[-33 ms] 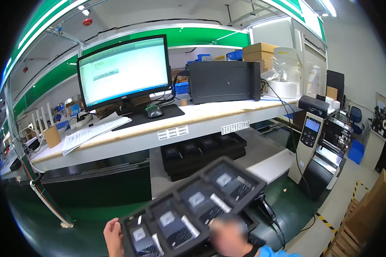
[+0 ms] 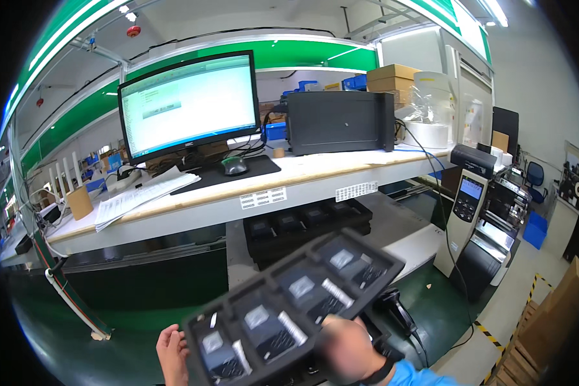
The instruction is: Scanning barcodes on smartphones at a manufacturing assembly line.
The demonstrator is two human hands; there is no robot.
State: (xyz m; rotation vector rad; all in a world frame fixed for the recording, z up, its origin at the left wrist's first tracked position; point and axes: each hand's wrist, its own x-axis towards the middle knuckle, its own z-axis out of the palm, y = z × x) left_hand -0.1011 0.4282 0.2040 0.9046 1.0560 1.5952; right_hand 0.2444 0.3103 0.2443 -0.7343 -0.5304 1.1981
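A black foam tray [image 2: 273, 270] is tilted in front of me, its right end higher in the picture. Its compartments hold flat dark devices [image 2: 302, 289] in clear wrapping, each with a pale square and a white strip label. At the tray's left end is my left hand [image 2: 172, 352], with curled fingers against the edge. My right hand [image 2: 349, 350] is at the near long edge, thumb over the rim; blur covers much of it, and its other fingers are hidden. A black band and a blue sleeve show at that wrist.
More black trays [image 2: 302, 225] are stacked under the bench shelf. A black handheld scanner [image 2: 399, 312] with a cable lies right of the held tray. On the bench stand a monitor [image 2: 190, 106], a mouse [image 2: 235, 166], papers [image 2: 141, 196] and a black computer case [image 2: 341, 122]. A label printer [image 2: 469, 199] stands at right.
The tray has shifted slightly to the right. My right hand has moved a little to the right with it, and more of its wristband shows. The left hand has barely moved.
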